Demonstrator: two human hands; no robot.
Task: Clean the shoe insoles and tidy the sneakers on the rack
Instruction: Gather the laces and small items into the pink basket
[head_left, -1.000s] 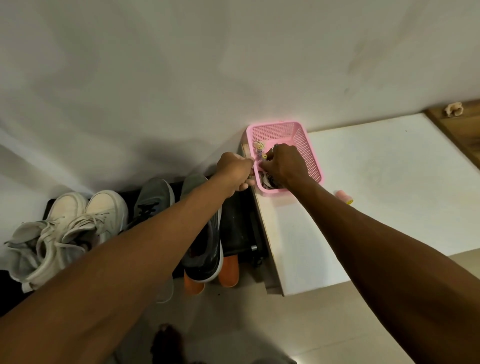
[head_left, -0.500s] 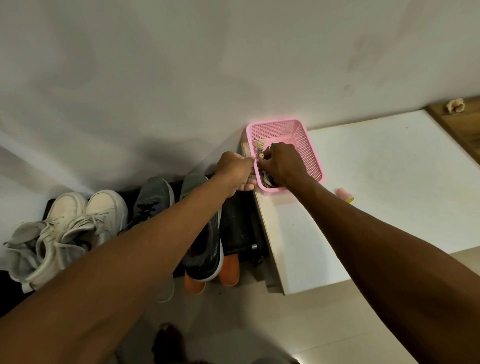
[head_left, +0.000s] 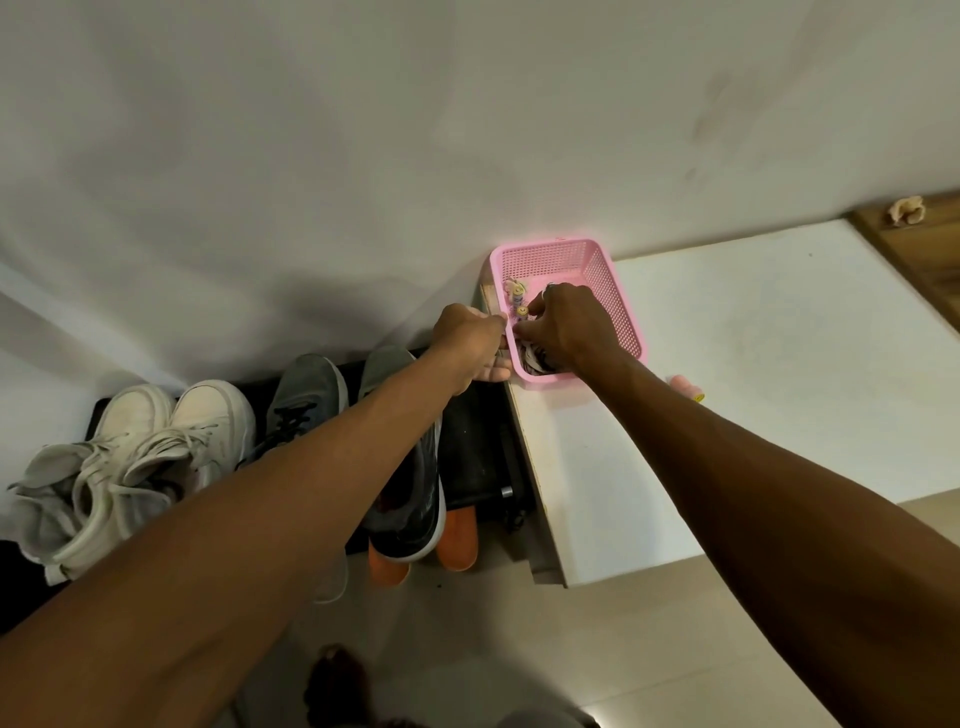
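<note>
A pink mesh basket (head_left: 608, 275) stands at the back left corner of a white table (head_left: 753, 364), against the wall. My left hand (head_left: 470, 343) grips the basket's left rim. My right hand (head_left: 566, 322) reaches into the basket, fingers curled among small items; what it holds is hidden. On the low black rack (head_left: 478, 452) to the left sit a pair of white sneakers (head_left: 156, 447) and a pair of grey sneakers (head_left: 410, 499). Two orange insoles (head_left: 457, 540) stick out from the rack's front edge, partly under the right grey sneaker.
A small pink bottle (head_left: 685, 388) lies on the table just behind my right forearm. A wooden surface (head_left: 914, 249) with a small beige object (head_left: 906, 210) lies at the far right. Beige tiled floor (head_left: 519, 649) runs below the rack and table.
Both hands stay at the basket. My right hand has shifted slightly deeper among the items inside; my left hand keeps its hold on the rim.
</note>
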